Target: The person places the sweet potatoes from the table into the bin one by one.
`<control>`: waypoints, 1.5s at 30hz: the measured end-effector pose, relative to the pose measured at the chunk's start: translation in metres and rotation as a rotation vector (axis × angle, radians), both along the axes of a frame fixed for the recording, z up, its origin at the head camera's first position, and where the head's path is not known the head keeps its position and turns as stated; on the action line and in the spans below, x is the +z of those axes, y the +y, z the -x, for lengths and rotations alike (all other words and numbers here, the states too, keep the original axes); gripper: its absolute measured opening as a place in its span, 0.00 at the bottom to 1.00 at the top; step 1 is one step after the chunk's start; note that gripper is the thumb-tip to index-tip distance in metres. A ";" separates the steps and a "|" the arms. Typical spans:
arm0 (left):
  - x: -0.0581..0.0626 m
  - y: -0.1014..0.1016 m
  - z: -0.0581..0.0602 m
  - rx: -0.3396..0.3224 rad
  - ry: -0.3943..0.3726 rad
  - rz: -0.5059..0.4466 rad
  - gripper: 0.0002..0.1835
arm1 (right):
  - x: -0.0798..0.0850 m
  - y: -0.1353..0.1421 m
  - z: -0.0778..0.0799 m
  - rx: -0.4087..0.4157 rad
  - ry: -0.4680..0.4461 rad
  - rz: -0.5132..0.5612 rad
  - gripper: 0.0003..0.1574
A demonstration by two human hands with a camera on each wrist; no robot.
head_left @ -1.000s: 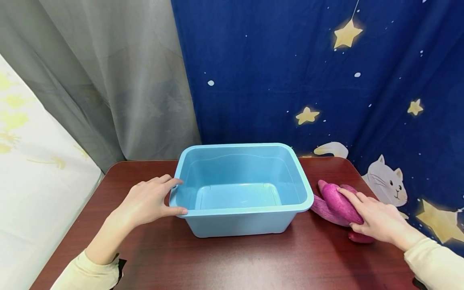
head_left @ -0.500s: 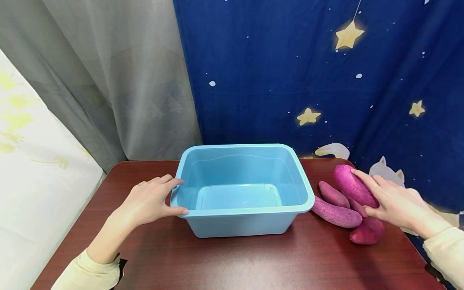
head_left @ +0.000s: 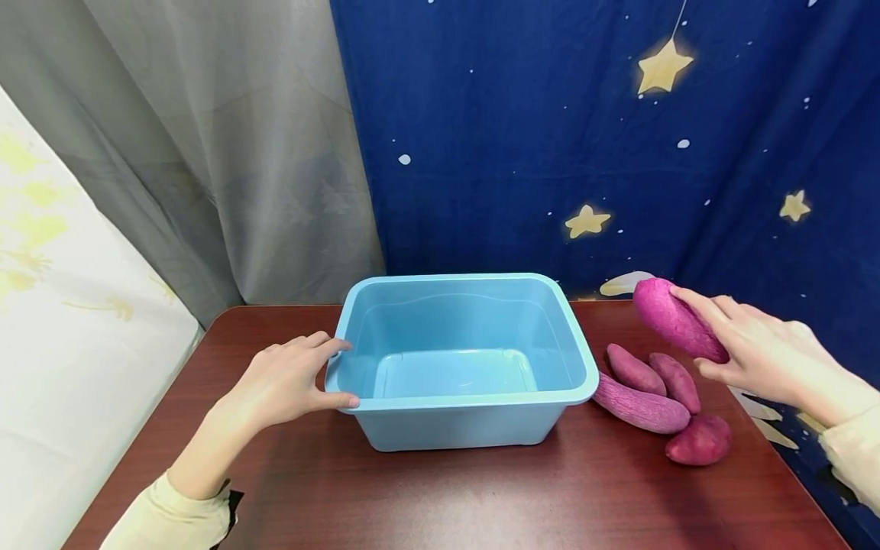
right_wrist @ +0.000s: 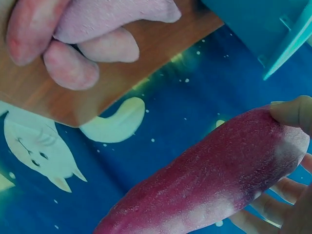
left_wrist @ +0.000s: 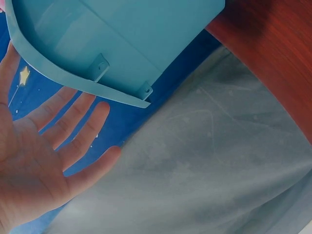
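Note:
My right hand [head_left: 770, 347] grips a large purple sweet potato [head_left: 677, 321], raised above the table at the right. In the right wrist view the thumb lies over one end of this sweet potato [right_wrist: 204, 175], with the fingers behind and below it. My left hand [head_left: 282, 382] touches the left end of a light blue plastic tub [head_left: 457, 400], thumb at the front corner of the rim. The left wrist view shows its fingers [left_wrist: 83, 134] spread and nearly straight at the tub's rim [left_wrist: 58, 75]. Nothing lies inside the tub.
Right of the tub lie a long ridged sweet potato [head_left: 642, 409], two small ones, the left one [head_left: 632, 370] beside the right one [head_left: 677, 383], and a redder one [head_left: 701, 441]. The brown table [head_left: 440, 500] backs onto grey [head_left: 289, 168] and blue star-patterned [head_left: 495, 153] curtains.
My right hand has lifted the large sweet potato off the pile, up and to the right, uncovering the others. My left hand has stayed at the tub's rim.

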State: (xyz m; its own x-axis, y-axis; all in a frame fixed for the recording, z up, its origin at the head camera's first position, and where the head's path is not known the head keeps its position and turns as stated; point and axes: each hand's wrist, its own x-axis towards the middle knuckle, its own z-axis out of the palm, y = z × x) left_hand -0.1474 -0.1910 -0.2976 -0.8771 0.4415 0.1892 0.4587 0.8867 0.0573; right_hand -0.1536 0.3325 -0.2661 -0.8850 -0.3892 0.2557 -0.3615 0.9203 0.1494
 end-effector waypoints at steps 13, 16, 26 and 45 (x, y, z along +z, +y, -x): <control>0.002 0.001 -0.001 0.008 -0.012 0.000 0.38 | 0.026 -0.011 0.010 0.080 0.066 -0.034 0.60; 0.001 0.001 -0.001 0.006 -0.011 -0.001 0.38 | 0.030 -0.015 0.012 0.084 0.058 -0.031 0.60; 0.000 0.000 0.000 -0.004 0.001 -0.007 0.38 | 0.045 -0.031 0.020 0.089 0.032 -0.057 0.57; -0.001 -0.001 0.001 -0.007 0.006 -0.008 0.38 | 0.068 -0.061 0.037 0.229 0.014 -0.064 0.55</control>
